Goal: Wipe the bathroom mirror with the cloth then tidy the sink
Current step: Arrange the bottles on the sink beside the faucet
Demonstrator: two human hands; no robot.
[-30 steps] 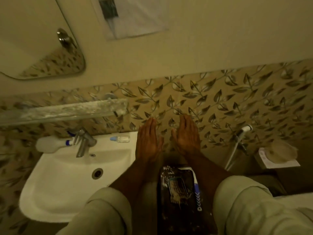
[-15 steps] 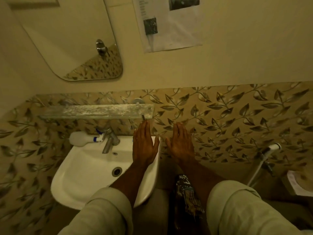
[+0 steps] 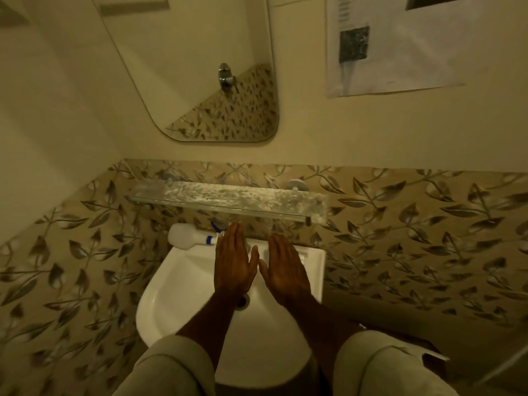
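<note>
Both of my hands are held flat, palms down, side by side above the white sink [image 3: 171,284]. My left hand [image 3: 235,261] covers the tap; my right hand [image 3: 285,270] hovers over the sink's back right ledge. Neither holds anything, and their fingers are straight and close together. The mirror [image 3: 200,67] with rounded corners hangs on the cream wall above. A white bottle with a blue neck [image 3: 187,236] lies on the sink's back left ledge. No cloth is in view.
A stained glass shelf [image 3: 225,200] runs along the leaf-patterned tiles between sink and mirror. A printed paper sheet [image 3: 400,44] is stuck to the wall at the upper right. The drain [image 3: 243,301] shows partly beside my left wrist.
The view has swung left and up: the sink now sits under both hands and more of the mirror shows. The hose sprayer and dark object on the right have left view.
</note>
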